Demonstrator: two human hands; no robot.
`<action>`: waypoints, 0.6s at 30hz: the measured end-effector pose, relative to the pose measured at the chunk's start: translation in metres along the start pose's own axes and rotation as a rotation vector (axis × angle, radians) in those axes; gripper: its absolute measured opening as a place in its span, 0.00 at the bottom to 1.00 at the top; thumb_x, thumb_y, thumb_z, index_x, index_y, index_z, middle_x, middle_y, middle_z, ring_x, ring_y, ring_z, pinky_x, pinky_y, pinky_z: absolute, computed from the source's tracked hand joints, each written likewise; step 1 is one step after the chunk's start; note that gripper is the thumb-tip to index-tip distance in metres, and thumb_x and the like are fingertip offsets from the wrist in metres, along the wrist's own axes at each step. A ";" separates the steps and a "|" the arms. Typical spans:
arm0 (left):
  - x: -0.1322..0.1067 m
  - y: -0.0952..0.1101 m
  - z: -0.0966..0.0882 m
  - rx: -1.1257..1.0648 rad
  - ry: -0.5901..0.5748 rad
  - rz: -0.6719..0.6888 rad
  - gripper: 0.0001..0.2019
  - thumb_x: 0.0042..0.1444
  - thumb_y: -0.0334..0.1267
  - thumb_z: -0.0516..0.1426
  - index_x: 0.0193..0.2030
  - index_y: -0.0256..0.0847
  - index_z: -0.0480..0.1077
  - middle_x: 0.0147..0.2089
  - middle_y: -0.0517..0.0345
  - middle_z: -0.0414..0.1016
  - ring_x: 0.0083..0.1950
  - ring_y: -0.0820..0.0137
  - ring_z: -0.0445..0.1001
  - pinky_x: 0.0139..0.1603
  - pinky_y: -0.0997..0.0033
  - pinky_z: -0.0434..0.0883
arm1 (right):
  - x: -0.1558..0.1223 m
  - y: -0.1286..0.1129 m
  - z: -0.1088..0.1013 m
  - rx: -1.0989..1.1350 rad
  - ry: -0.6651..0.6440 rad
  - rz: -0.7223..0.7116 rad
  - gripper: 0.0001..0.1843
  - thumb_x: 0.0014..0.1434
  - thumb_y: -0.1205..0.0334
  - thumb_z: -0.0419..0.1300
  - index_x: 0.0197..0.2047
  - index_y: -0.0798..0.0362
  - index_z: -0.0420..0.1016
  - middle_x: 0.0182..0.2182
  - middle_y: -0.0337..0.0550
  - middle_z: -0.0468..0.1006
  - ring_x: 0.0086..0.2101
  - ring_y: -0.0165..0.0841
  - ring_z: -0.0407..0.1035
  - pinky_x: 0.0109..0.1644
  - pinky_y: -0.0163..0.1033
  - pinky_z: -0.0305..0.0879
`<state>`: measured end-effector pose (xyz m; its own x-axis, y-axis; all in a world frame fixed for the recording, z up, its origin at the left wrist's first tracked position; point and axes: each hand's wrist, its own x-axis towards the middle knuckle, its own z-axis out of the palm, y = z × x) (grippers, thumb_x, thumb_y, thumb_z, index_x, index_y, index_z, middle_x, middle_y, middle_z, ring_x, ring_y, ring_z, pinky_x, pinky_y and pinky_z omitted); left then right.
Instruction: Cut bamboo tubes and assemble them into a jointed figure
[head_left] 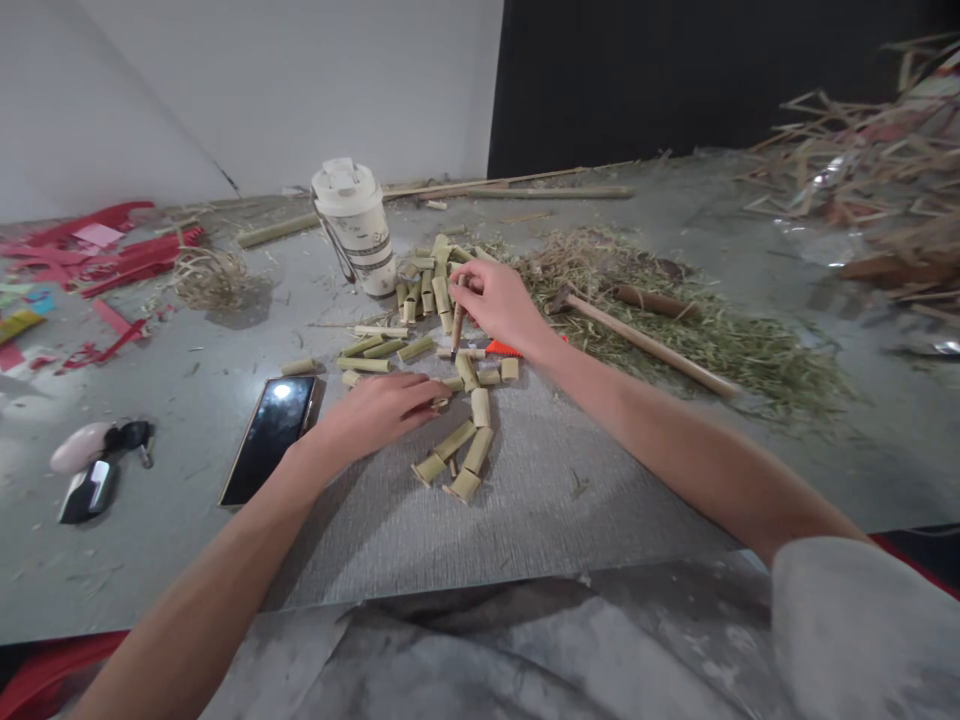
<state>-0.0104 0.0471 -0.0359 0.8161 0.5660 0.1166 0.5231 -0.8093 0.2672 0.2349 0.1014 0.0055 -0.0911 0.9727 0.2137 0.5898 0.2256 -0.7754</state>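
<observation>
The work in hand is the sorting or arranging of short bamboo tube pieces on a grey mat (pixel 525 500) spread over the table (pixel 750 230), and it looks to be about midway. The right hand (pixel 499 305) has its grip closed around a slim brownish stick (pixel 457 326), held nearly upright with its lower end among the pieces near the far edge of the mat. The left hand (pixel 375 410) lies palm down, fingers loosely spread, its fingertips touching a bamboo piece (pixel 450 385) in the middle of the scatter; its grip is not clamped on anything that can be seen. As for what seems done: a small cluster of cut pieces (pixel 461 455) lies close together on the mat nearest the person, and a denser heap of pieces (pixel 427 280) sits just beside a white lidded cup (pixel 358 228). What seems left: several loose pieces (pixel 375 350) lie apart between the 2 groups, pointing different ways, and long uncut bamboo stalks (pixel 525 190) rest at the far edge. A hammer (pixel 645 340) lies on a pile of shavings (pixel 675 300) to the right, untouched, and an orange tool (pixel 502 348) lies just under the right wrist. A phone (pixel 271 435) lies just left of the mat.
</observation>
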 end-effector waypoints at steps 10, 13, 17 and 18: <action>0.001 -0.001 0.003 -0.041 -0.022 -0.004 0.11 0.76 0.40 0.56 0.58 0.45 0.76 0.48 0.50 0.83 0.47 0.60 0.81 0.44 0.66 0.71 | -0.003 -0.005 -0.001 0.012 -0.034 0.012 0.07 0.77 0.61 0.60 0.51 0.52 0.79 0.29 0.41 0.80 0.26 0.32 0.69 0.34 0.41 0.65; 0.001 0.001 0.003 -0.057 -0.015 -0.034 0.09 0.75 0.41 0.57 0.56 0.44 0.75 0.42 0.52 0.81 0.41 0.62 0.79 0.40 0.67 0.69 | -0.002 -0.003 0.000 0.016 -0.030 0.012 0.07 0.76 0.62 0.61 0.51 0.52 0.80 0.30 0.42 0.80 0.27 0.32 0.69 0.35 0.41 0.67; 0.002 0.002 0.001 -0.075 -0.025 -0.055 0.07 0.74 0.41 0.58 0.55 0.45 0.73 0.39 0.56 0.79 0.37 0.63 0.77 0.38 0.68 0.67 | -0.001 0.000 0.001 0.020 -0.027 0.003 0.05 0.75 0.62 0.61 0.50 0.51 0.79 0.30 0.41 0.80 0.27 0.32 0.69 0.35 0.41 0.67; 0.002 0.003 0.001 -0.077 -0.030 -0.058 0.07 0.74 0.41 0.59 0.54 0.46 0.73 0.38 0.56 0.78 0.37 0.63 0.77 0.37 0.68 0.66 | -0.001 0.000 0.001 0.021 -0.026 0.001 0.05 0.75 0.62 0.61 0.50 0.51 0.79 0.30 0.41 0.80 0.27 0.32 0.69 0.35 0.41 0.67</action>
<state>-0.0067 0.0461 -0.0360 0.7926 0.6057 0.0707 0.5500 -0.7602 0.3458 0.2343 0.1005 0.0048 -0.1116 0.9739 0.1976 0.5733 0.2255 -0.7877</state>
